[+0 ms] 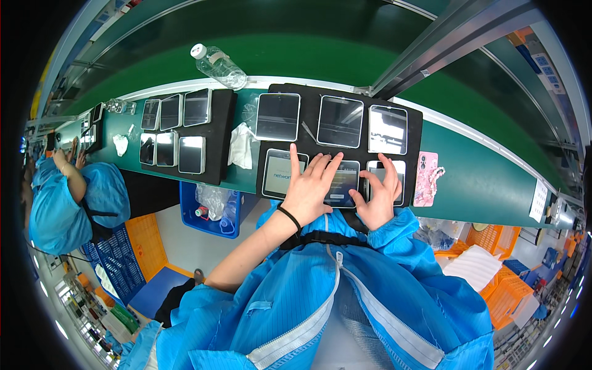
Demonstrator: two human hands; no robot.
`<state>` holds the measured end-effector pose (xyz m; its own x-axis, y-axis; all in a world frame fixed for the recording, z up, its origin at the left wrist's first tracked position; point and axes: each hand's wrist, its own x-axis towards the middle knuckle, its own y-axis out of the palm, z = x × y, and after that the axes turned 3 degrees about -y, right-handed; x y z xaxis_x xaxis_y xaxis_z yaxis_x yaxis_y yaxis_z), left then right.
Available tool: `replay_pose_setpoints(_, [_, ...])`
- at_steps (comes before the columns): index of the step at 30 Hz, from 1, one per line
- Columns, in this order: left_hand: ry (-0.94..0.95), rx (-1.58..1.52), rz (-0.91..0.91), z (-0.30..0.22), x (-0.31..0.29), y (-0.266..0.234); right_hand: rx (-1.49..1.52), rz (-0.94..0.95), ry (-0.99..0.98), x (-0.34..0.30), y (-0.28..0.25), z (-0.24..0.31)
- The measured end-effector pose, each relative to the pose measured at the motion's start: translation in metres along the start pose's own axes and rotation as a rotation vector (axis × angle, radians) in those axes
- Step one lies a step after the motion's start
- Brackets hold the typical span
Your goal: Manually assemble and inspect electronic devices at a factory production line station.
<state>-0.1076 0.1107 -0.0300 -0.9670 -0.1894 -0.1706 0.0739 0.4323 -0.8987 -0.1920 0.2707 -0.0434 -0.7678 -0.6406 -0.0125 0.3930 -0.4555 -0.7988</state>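
Note:
Several white-framed tablets lie in two rows on a black mat in front of me. My left hand (pixel 311 182) is spread over the near row, between the lit left tablet (pixel 278 170) and the lit middle tablet (pixel 346 182). Its fingertips rest around the top of the middle one, covering part of its screen. My right hand (pixel 381 200) lies with fingers apart over the near right tablet (pixel 396 177), its thumb toward the middle tablet. In the far row, the left tablet (pixel 278 117), middle tablet (pixel 340 121) and right tablet (pixel 388 130) have dark or reflecting screens.
A pink phone (pixel 426 179) with a strap lies right of the mat. White tissue (pixel 242 146) is on the left, beside another mat of devices (pixel 192 154). A clear bottle (pixel 219 66) lies beyond. Below the bench stands a blue bin (pixel 192 223); a co-worker (pixel 74 200) sits left.

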Motion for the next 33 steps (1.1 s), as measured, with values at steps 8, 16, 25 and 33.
replay_pose_setpoints(8, [-0.014, 0.011, 0.008, -0.001, 0.0, 0.0, -0.012, -0.013, -0.03, -0.002, 0.0, 0.0])
replay_pose_setpoints(16, [-0.006, -0.02, -0.022, 0.0, -0.003, 0.0, -0.081, -0.124, -0.119, -0.008, -0.015, -0.002])
replay_pose_setpoints(25, [-0.027, -0.003, -0.011, 0.0, -0.003, 0.0, -0.077, -0.086, -0.146, -0.021, -0.013, -0.002])
replay_pose_setpoints(33, [-0.031, -0.013, -0.005, 0.001, -0.004, 0.001, -0.102, -0.046, -0.126, -0.021, -0.006, -0.001])
